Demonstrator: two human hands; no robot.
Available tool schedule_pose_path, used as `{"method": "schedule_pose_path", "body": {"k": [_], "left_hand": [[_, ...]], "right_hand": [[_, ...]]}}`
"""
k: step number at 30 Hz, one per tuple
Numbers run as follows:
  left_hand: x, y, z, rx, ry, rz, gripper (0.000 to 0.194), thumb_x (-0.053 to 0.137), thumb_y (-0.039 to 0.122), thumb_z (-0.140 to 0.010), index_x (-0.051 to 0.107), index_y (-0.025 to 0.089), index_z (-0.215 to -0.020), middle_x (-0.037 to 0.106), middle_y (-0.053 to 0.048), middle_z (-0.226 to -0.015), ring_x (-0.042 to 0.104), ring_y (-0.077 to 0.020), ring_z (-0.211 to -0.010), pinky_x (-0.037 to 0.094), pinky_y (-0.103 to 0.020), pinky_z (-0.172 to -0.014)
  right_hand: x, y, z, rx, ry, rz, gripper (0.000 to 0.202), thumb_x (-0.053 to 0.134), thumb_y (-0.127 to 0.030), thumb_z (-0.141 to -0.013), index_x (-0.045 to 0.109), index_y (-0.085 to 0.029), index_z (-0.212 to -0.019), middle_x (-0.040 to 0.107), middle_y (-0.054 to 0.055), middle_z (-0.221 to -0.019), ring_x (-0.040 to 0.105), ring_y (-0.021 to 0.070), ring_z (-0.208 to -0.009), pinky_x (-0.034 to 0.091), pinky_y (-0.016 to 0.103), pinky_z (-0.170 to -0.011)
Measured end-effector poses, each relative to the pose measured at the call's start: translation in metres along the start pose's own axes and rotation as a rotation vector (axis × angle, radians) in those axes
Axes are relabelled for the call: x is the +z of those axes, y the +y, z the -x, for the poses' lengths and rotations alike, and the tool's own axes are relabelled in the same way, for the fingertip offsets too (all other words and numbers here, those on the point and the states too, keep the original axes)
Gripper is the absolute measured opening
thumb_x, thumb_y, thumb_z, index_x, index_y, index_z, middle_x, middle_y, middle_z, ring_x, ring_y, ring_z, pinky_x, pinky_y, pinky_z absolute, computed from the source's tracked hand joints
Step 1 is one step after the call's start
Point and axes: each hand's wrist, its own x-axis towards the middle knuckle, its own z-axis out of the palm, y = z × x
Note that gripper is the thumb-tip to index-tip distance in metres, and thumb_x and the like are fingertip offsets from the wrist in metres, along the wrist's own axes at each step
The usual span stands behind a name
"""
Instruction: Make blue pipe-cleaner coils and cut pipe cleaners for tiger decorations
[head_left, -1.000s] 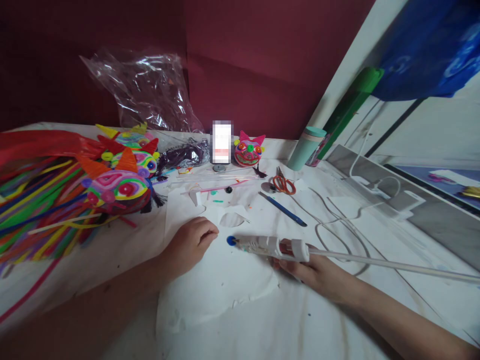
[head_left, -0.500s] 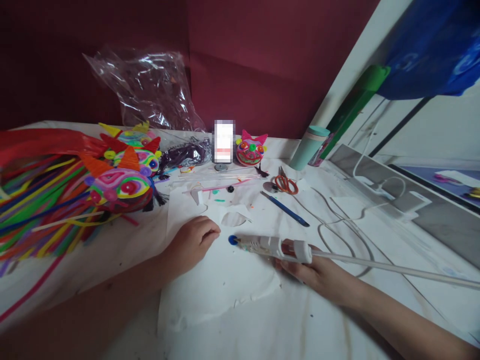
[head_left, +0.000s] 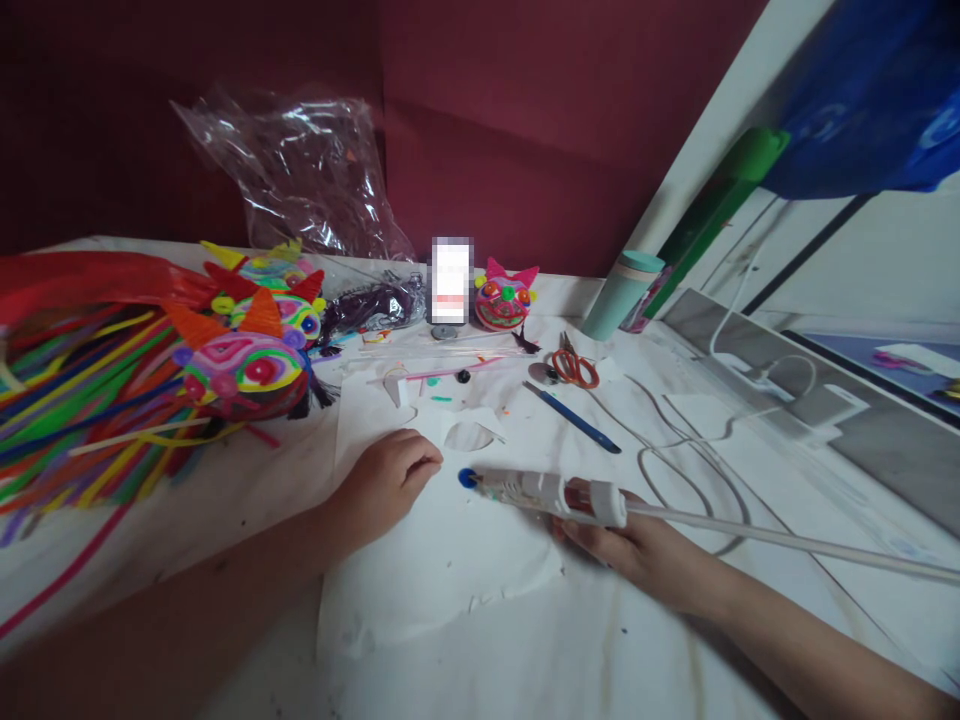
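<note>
My right hand [head_left: 630, 545] is wrapped around a white hot glue gun [head_left: 544, 492], which lies low over the paper with its nozzle pointing left. A glue stick [head_left: 750, 535] sticks out of its back end. The nozzle tip is at a small blue disc [head_left: 466, 478] on the white paper [head_left: 420, 590]; whether they touch I cannot tell. Just left of the disc, my left hand [head_left: 390, 482] rests on the paper with its fingers curled in, and nothing shows between them.
Beyond the paper lie orange-handled scissors [head_left: 576, 368] and a blue pen-like tool [head_left: 574, 418]. Colourful lion-head figures [head_left: 244, 370] with pipe cleaners [head_left: 82, 420] fill the left. A phone [head_left: 450, 282], another lion head [head_left: 505, 297] and a green tumbler [head_left: 622, 295] stand behind. Cables [head_left: 675, 440] cross the right side.
The view has shifted very slightly. Both hands, the glue gun and the blue disc keep their places relative to one another.
</note>
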Motion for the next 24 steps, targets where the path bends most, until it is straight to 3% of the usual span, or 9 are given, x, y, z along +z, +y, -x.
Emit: {"method": "schedule_pose_path", "body": {"k": [24], "left_hand": [[0.0007, -0.0015, -0.0005, 0.025, 0.004, -0.012, 0.014, 0.049, 0.014, -0.081, 0.059, 0.018, -0.073, 0.061, 0.0, -0.073, 0.056, -0.0132, -0.072, 0.042, -0.024, -0.066]], "right_hand": [[-0.0006, -0.0023, 0.0007, 0.013, -0.001, 0.025, 0.033, 0.038, -0.038, -0.088, 0.063, -0.018, -0.091, 0.067, 0.007, -0.089, 0.063, 0.0198, -0.079, 0.052, 0.027, -0.071]]}}
